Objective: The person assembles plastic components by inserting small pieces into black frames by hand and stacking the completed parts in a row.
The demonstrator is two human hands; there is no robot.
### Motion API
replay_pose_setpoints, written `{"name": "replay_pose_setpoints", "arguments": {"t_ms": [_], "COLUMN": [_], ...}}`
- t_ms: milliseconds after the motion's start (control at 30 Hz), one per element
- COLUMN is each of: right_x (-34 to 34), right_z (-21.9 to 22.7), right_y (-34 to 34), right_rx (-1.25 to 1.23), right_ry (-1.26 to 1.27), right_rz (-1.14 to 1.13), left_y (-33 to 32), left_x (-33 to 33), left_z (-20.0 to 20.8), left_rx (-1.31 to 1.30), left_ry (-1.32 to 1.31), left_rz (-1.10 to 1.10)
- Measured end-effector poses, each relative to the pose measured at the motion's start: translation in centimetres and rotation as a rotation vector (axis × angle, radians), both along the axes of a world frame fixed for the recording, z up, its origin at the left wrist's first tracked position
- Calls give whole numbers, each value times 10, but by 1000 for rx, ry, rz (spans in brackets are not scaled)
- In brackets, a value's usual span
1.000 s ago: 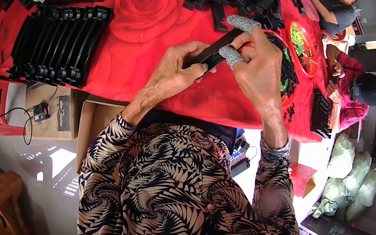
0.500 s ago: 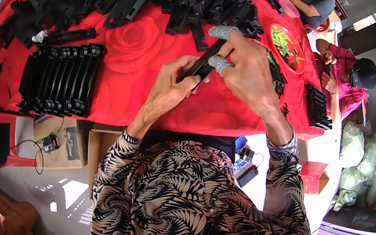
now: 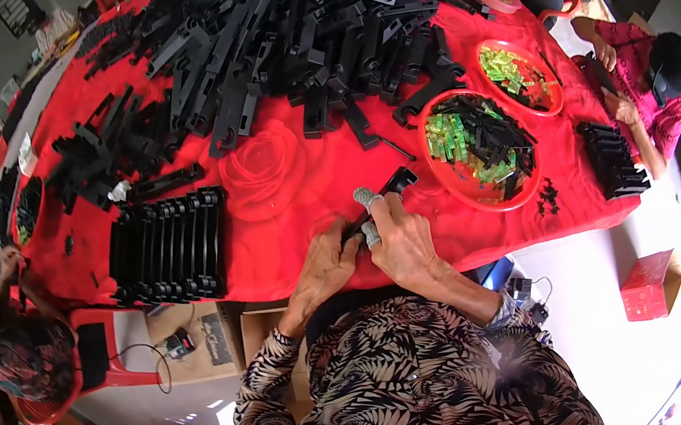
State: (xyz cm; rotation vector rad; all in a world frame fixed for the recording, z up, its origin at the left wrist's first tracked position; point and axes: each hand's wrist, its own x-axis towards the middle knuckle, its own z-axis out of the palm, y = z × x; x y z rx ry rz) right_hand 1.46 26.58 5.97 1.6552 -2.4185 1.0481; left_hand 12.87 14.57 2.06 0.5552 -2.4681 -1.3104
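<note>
Both my hands grip one long black plastic part point(image 3: 397, 183) over the near edge of the red tablecloth. Its far end, with a notched tip, sticks out past my fingers. My left hand point(image 3: 324, 261) is closed around the near end. Grey finger covers sit on two fingertips of my right hand point(image 3: 403, 241), which pinches the part farther along. To the right of my hands stands a red basket point(image 3: 442, 181) with green-yellow and black small pieces. A neat row of similar black parts point(image 3: 170, 252) lies on the left.
A large heap of black parts point(image 3: 274, 42) covers the far middle. Behind the first basket is a second red basket point(image 3: 553, 98). Another row of parts point(image 3: 611, 157) lies at the right edge. Co-workers sit left and right, one in a pink top point(image 3: 656, 89). A red chair point(image 3: 117, 366) stands at left.
The view has shifted, showing more of the table and the baskets. My hands have come closer to my body, still holding the black part, whose notched end now points away to the right.
</note>
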Motion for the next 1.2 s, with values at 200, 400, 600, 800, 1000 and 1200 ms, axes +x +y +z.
{"name": "replay_pose_setpoints", "arguments": {"t_ms": [200,400,600,800,1000,1200], "right_x": [-5,-2,-5,-25,-31,-7], "right_z": [-7,-11,-7,9,-2,-11], "right_y": [1,4,4,9,8,-1], "right_rx": [-15,-63,-121,-432,-413,-405], "right_ry": [-53,-161,-78,-367,-897,-951], "right_rz": [-58,-95,-100,-201,-30,12], "left_y": [3,7,10,2,9,31], "left_x": [-6,-6,-9,-13,-20,-24], "left_z": [1,2,4,0,6,8], "left_rx": [52,104,189,570,538,171], "left_ry": [53,-5,14,108,216,255], "left_rz": [35,58,107,71,144,257]}}
